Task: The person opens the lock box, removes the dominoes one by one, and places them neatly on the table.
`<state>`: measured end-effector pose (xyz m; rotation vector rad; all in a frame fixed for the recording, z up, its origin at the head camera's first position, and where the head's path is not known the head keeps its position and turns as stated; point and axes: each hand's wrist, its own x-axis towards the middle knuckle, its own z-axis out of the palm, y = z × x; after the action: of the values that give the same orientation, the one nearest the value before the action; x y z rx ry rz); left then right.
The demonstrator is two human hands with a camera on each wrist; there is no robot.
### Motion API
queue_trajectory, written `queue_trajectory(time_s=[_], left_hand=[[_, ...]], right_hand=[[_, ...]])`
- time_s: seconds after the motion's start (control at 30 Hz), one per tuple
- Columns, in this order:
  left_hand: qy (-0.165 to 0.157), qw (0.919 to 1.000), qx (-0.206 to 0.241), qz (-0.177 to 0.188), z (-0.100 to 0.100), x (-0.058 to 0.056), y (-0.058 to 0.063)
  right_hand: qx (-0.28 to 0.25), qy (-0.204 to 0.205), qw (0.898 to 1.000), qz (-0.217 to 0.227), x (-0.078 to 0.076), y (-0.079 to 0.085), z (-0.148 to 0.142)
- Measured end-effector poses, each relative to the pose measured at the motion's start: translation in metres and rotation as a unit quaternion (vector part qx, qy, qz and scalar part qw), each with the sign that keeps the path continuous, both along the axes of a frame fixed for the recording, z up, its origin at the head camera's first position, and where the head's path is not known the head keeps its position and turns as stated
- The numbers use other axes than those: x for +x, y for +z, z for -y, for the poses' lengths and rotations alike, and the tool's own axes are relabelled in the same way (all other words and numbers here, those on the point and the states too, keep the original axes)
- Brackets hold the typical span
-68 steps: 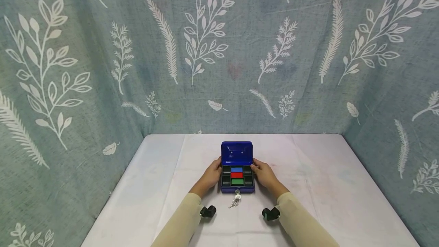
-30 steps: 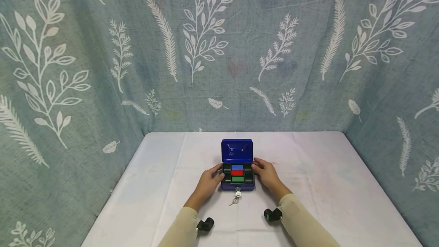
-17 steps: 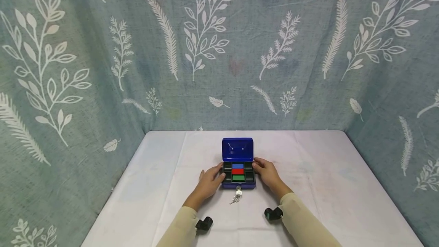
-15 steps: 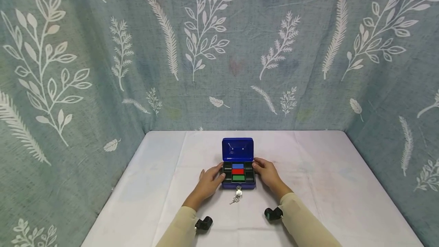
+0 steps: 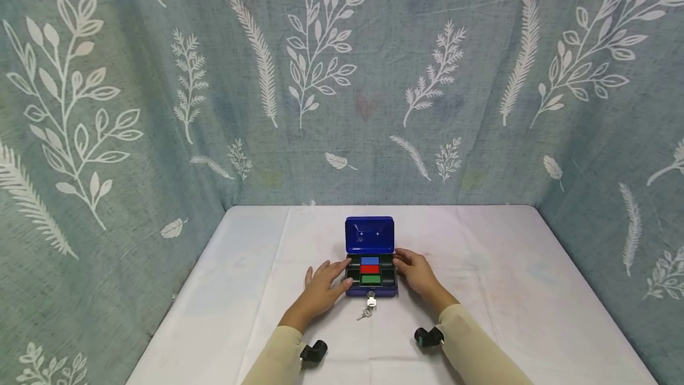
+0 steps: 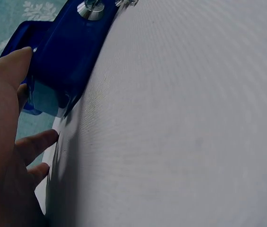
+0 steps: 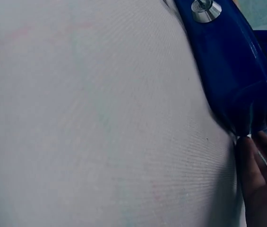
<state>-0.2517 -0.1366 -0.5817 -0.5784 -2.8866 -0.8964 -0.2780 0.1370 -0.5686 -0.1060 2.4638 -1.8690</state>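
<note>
Leaf-print curtain (image 5: 374, 76) walls in the white tabletop (image 5: 224, 325). Box (image 5: 370, 248) w/ its lid (image 5: 370, 230) up sits approx. mid-width, nearish the far edge, well apart from both far corners. Blue (image 5: 370, 261), red (image 5: 369, 269) + green pieces (image 5: 371, 279) line the tray's (image 5: 354, 278) middle column; keys (image 5: 366, 312) at the front lock (image 7: 206, 12). My L hand (image 5: 319, 293) is spread, thumb + index touching the box's left side, no clench. My R hand (image 5: 419, 275) rests along the right side, fingers relaxed. Step in hand, I'd say: steadying the open box. Next move prob. calls for light, even pressure both sides.
</note>
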Motion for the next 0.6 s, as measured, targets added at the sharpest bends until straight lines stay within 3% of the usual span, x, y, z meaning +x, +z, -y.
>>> queue_trajectory(time_s=[0.2, 0.37, 0.6], left_hand=[[0.001, 1.0, 0.007, -0.006, -0.001, 0.0, 0.0], [0.007, 0.9999, 0.006, -0.007, -0.001, -0.001, 0.0], [0.007, 0.9999, 0.006, -0.005, 0.0, 0.0, -0.001]], right_hand=[[0.053, 0.0, 0.998, -0.019, 0.008, 0.007, 0.0], [0.09, -0.026, 0.995, -0.046, 0.012, 0.01, -0.001], [0.163, -0.041, 0.978, -0.126, 0.013, 0.013, 0.003]])
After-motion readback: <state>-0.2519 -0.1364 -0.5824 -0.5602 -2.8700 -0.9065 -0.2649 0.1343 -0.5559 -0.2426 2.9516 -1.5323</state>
